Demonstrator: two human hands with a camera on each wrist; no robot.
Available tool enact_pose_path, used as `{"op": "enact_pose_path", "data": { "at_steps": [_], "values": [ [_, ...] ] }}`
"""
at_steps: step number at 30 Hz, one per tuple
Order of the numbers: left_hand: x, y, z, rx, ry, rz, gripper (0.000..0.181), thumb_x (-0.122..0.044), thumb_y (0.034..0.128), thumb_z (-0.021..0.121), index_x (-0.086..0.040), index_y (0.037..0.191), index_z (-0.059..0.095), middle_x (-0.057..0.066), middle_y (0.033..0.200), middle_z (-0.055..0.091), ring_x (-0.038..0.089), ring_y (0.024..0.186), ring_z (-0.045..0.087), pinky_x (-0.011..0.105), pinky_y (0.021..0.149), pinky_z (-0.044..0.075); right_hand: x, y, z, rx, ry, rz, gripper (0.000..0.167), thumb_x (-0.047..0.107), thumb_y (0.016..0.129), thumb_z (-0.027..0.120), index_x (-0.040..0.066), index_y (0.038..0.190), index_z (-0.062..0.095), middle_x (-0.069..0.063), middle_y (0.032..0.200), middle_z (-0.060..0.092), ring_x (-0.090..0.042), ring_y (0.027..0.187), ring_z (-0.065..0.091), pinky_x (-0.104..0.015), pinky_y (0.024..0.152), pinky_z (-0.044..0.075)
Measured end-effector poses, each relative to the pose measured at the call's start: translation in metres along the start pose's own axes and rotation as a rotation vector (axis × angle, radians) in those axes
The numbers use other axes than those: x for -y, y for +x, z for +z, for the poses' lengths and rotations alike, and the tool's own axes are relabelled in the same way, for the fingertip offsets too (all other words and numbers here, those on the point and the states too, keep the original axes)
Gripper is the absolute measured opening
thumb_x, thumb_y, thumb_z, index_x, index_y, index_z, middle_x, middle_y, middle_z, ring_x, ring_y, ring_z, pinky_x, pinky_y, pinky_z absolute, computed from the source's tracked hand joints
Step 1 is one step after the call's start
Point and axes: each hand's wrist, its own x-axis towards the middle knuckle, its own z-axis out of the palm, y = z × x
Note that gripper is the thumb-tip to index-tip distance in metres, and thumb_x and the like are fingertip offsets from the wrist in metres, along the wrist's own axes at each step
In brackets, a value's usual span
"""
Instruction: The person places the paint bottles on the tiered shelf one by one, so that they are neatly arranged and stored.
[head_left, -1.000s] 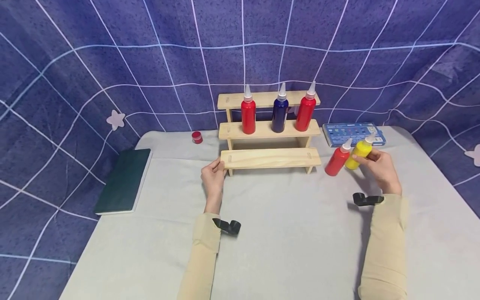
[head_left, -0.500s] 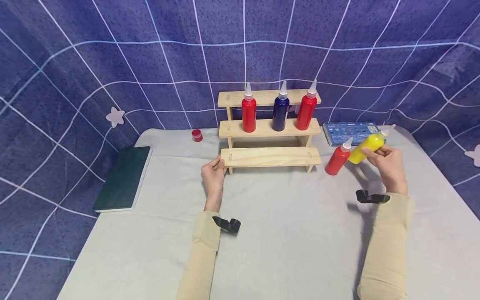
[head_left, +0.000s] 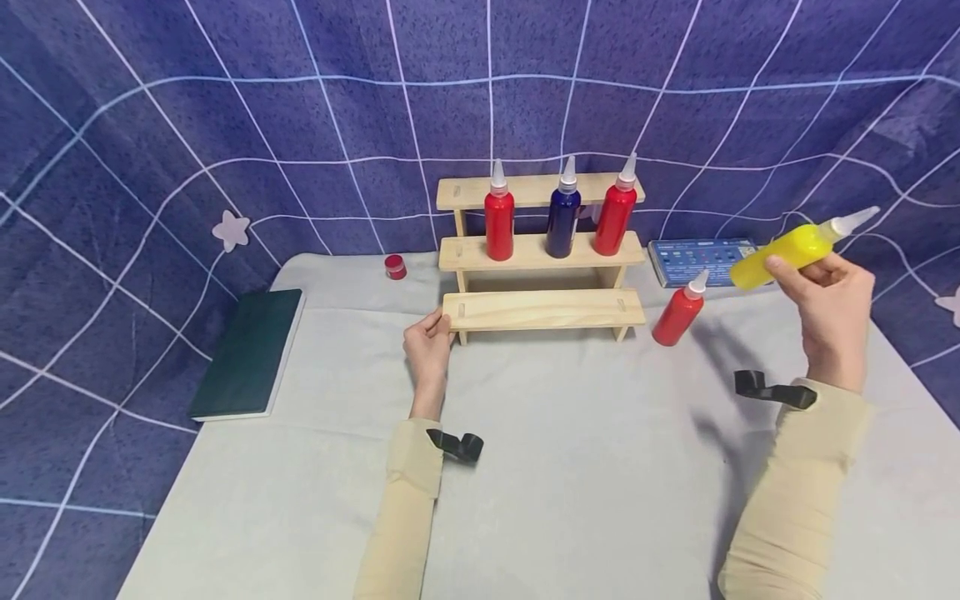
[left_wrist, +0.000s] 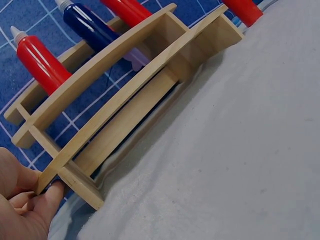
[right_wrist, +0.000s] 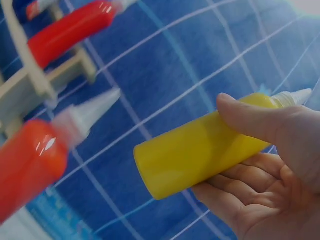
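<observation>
My right hand (head_left: 836,312) holds a yellow squeeze bottle (right_wrist: 200,150) between thumb and fingers, raised off the table and tilted with its white nozzle to the right. A red squeeze bottle (head_left: 678,315) stands on the table left of that hand. At the three-step wooden rack (head_left: 543,310), my left hand (head_left: 428,346) pinches the left end of the lowest step. On the middle step stand a red bottle (head_left: 499,225), a dark blue bottle (head_left: 563,221) and another red bottle (head_left: 615,218). The left wrist view shows the thumb and fingers at the step's end.
A blue printed box (head_left: 701,260) lies behind the standing red bottle. Left of the rack is a small red-lidded jar (head_left: 395,267). A dark green book (head_left: 251,354) lies at the table's left edge. A patterned blue cloth (head_left: 360,125) hangs behind.
The right hand has lifted the yellow bottle from beside the red one, up and to the right, tipping it nearly on its side. My left hand stays on the rack.
</observation>
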Motion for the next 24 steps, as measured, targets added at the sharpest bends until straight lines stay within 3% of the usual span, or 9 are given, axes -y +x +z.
{"op": "enact_pose_path", "data": {
  "at_steps": [7,13,19,24],
  "values": [
    [-0.001,0.000,0.001,0.000,-0.003,-0.006,0.029,-0.005,0.0949,0.062,0.004,0.122,0.065,0.023,0.116,0.067,0.027,0.105,0.067,0.019,0.081,0.059,0.022,-0.013,0.022,-0.034,0.090,-0.094,0.038,-0.023,0.071,0.073,-0.012,0.107,0.069,-0.013,0.091,0.074,-0.021,0.092,0.068,-0.020,0.076,0.057],
    [-0.002,-0.001,0.001,0.001,0.001,-0.004,0.028,-0.007,0.0955,0.062,0.003,0.122,0.065,0.023,0.116,0.067,0.026,0.106,0.068,0.019,0.081,0.059,0.029,-0.025,0.047,0.019,0.152,-0.136,0.037,-0.025,0.071,0.072,-0.016,0.106,0.067,-0.017,0.089,0.073,-0.022,0.085,0.070,-0.022,0.075,0.059],
    [0.000,0.000,0.001,-0.003,-0.021,0.004,0.028,-0.005,0.0948,0.062,0.005,0.121,0.065,0.025,0.115,0.066,0.027,0.106,0.067,0.021,0.082,0.059,0.021,-0.032,0.069,0.126,0.052,-0.078,0.033,-0.019,0.076,0.072,-0.008,0.106,0.070,-0.009,0.091,0.074,-0.016,0.087,0.071,-0.017,0.079,0.059],
    [0.000,-0.001,0.001,-0.006,-0.015,0.006,0.028,-0.004,0.0947,0.062,0.005,0.121,0.065,0.025,0.114,0.066,0.028,0.105,0.067,0.021,0.082,0.059,0.005,-0.035,0.087,0.251,-0.118,-0.046,0.033,-0.011,0.079,0.075,-0.003,0.110,0.070,0.000,0.092,0.075,-0.009,0.089,0.071,-0.013,0.082,0.058]
  ]
}}
